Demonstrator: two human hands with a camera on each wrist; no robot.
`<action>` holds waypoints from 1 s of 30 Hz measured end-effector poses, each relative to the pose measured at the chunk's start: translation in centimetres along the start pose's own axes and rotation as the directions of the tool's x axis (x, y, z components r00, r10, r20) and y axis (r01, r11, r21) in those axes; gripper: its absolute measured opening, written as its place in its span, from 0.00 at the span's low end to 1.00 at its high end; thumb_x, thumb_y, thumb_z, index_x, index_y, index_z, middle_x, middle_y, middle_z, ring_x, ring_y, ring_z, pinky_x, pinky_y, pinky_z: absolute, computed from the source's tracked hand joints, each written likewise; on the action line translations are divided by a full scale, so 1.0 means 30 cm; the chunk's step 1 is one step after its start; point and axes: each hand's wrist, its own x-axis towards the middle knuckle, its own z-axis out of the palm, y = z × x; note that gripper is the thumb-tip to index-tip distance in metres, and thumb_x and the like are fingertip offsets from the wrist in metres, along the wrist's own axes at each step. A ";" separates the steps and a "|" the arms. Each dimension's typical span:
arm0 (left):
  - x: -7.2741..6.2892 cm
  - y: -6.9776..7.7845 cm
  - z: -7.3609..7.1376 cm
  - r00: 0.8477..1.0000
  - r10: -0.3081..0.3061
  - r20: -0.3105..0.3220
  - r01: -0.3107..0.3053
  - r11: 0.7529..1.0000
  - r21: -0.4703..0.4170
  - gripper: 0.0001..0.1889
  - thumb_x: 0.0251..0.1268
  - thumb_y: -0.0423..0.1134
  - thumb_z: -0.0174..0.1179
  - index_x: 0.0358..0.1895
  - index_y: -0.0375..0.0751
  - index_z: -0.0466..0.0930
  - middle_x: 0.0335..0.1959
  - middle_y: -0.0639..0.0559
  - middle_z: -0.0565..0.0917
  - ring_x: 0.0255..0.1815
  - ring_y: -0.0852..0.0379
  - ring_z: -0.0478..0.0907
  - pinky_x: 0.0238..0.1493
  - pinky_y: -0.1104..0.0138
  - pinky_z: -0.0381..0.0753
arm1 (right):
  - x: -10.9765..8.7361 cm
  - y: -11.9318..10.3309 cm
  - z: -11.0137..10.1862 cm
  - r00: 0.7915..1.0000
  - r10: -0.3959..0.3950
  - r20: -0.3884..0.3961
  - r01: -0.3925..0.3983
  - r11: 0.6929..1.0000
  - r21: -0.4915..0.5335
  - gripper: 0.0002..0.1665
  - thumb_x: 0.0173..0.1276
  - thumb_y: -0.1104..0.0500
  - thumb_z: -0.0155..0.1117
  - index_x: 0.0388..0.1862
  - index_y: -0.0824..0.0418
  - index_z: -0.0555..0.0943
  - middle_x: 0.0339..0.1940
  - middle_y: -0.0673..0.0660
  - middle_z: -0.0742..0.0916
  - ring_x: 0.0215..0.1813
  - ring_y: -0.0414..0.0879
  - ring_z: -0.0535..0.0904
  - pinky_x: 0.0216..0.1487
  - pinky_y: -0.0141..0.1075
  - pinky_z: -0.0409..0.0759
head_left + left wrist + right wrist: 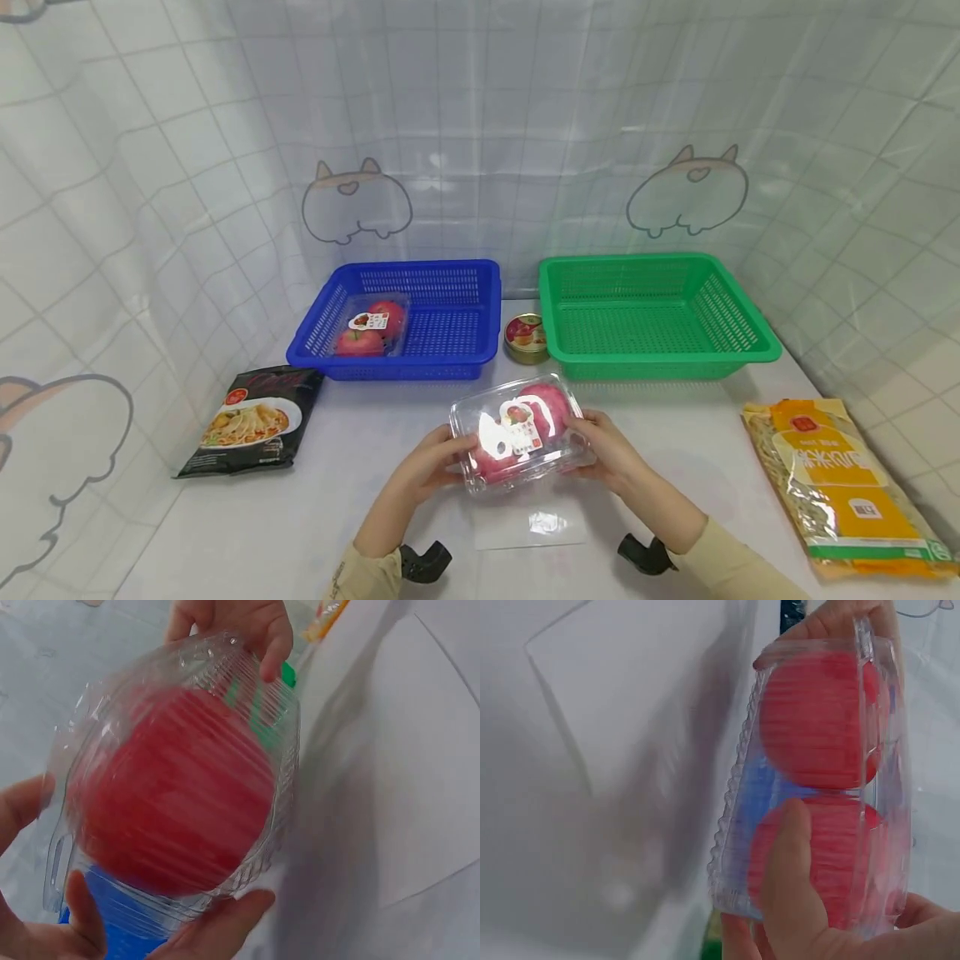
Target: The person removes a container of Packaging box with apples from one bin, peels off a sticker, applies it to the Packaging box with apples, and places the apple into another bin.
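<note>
A clear plastic clamshell box of apples (517, 433), with a white label on its lid, is held tilted above the table by both hands. My left hand (429, 468) grips its left end, thumb on the lid side. At the right end my right hand (609, 450) holds it, and in the right wrist view the thumb (791, 877) presses along the box's side. Red apples (180, 795) show through the ribbed plastic in the left wrist view. Beneath the box, a white rectangular sheet (528, 533) lies on the table.
At the back left, a blue basket (450, 333) contains another box of apples (362, 342). A green basket (630, 329) stands at the back right, with a round tin (527, 337) between the two. A black food packet (255, 421) lies left, a yellow noodle packet (840, 475) right.
</note>
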 end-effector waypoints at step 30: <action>-0.044 0.177 0.021 0.953 0.198 -0.230 -0.262 0.919 -0.294 0.26 0.65 0.40 0.49 0.59 0.45 0.45 0.58 0.39 0.57 0.41 0.50 0.78 0.44 0.50 0.79 | 0.063 -0.220 0.152 0.949 -0.312 0.042 0.310 0.950 0.037 0.39 0.66 0.61 0.56 0.71 0.58 0.48 0.67 0.63 0.61 0.63 0.56 0.65 0.52 0.49 0.76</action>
